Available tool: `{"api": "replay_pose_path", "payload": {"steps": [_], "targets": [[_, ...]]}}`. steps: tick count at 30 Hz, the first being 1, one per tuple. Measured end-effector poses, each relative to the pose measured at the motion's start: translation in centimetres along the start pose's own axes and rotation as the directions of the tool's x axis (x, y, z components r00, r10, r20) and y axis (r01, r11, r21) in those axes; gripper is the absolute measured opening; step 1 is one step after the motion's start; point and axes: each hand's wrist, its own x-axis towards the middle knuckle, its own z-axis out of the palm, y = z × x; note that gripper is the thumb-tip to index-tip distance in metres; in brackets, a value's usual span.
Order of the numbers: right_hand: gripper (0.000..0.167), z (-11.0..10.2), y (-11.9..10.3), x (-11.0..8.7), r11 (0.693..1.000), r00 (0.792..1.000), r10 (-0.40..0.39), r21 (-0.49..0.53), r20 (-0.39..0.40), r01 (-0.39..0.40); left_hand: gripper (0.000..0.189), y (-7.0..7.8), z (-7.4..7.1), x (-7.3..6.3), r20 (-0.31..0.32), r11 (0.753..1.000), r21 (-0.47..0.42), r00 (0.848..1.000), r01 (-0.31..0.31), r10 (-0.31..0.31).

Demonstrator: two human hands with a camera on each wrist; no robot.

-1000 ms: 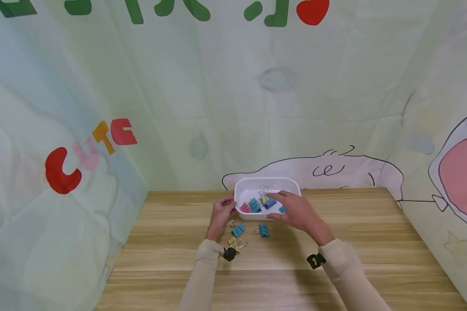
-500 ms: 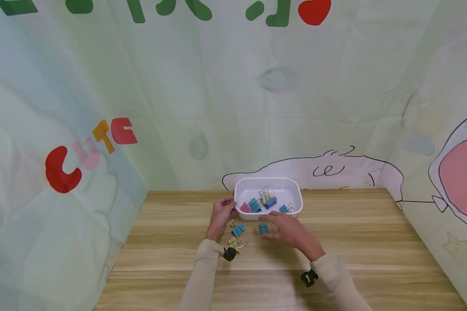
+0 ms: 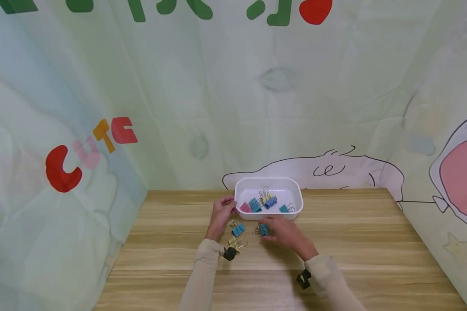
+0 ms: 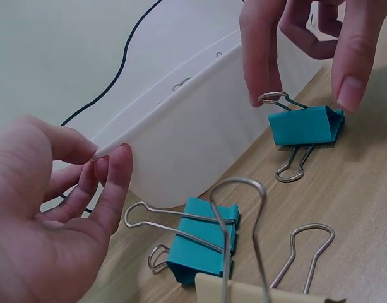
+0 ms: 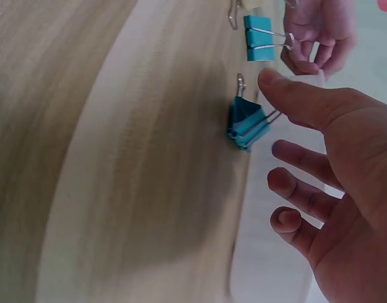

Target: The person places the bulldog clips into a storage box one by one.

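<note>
My left hand [image 3: 219, 216] pinches the left rim of a white plastic tray [image 4: 193, 132] between thumb and fingers. Just in front of the tray, my right hand [image 3: 286, 235] reaches over a teal binder clip [image 4: 303, 126] lying on the table. In the left wrist view its thumb and fingertips are spread at either end of that clip, close to it. The right wrist view shows the hand's other fingers loosely bent, holding nothing. Another teal binder clip [image 4: 202, 243] and a cream-yellow binder clip [image 3: 234, 245] lie near the left wrist.
Inside the tray are a pink binder clip [image 3: 245, 207], a blue one [image 3: 270, 202] and several others, yellow and teal. The wooden table [image 3: 358, 237] meets a printed cloth backdrop [image 3: 218, 129] right behind the tray.
My right hand has come out from over the tray, toward me and down to the teal binder clip in front. A teal clip at the tray's right now shows fully. The left hand has stayed put.
</note>
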Motion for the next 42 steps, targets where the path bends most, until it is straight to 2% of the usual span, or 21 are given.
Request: {"api": "replay_pose_path", "payload": {"steps": [5, 9, 12, 16, 19, 36, 42], "targets": [[0.049, 0.9, 0.5, 0.1, 1.0, 1.0, 0.004, -0.006, -0.007, -0.004, 0.033, 0.1, 0.0, 0.0, 0.002, 1.0, 0.0, 1.0, 0.014, -0.014], [0.041, 1.5, 0.8, 0.0, 1.0, 1.0, -0.005, 0.03, -0.018, 0.006, 0.035, 0.1, 0.0, 0.0, 0.011, 1.0, -0.009, 1.0, 0.016, -0.016], [0.037, 1.7, 1.0, -0.2, 0.998, 0.999, -0.02, 0.055, -0.033, 0.022, 0.035, 0.8, 0.0, -0.3, 0.031, 1.0, -0.011, 0.999, 0.025, -0.025], [0.037, 1.8, 1.1, -0.4, 0.997, 0.999, -0.027, 0.07, -0.039, 0.03, 0.035, 1.0, 0.1, -0.4, 0.031, 1.0, -0.013, 0.999, 0.028, -0.027], [0.036, 1.9, 1.3, -0.5, 0.997, 0.999, -0.021, 0.078, -0.032, 0.023, 0.034, 0.4, 0.2, -0.1, 0.016, 1.0, -0.016, 1.0, 0.014, -0.014], [0.034, 1.8, 0.4, -1.7, 0.995, 1.0, 0.012, 0.101, 0.009, -0.013, 0.033, 0.4, 0.2, -0.1, 0.004, 1.0, -0.019, 1.0, 0.022, -0.022], [0.033, 1.7, 0.3, -2.4, 0.996, 0.999, 0.019, 0.081, 0.038, -0.022, 0.033, 0.3, 0.2, -0.2, 0.0, 1.0, -0.023, 1.0, 0.018, -0.018]]}}
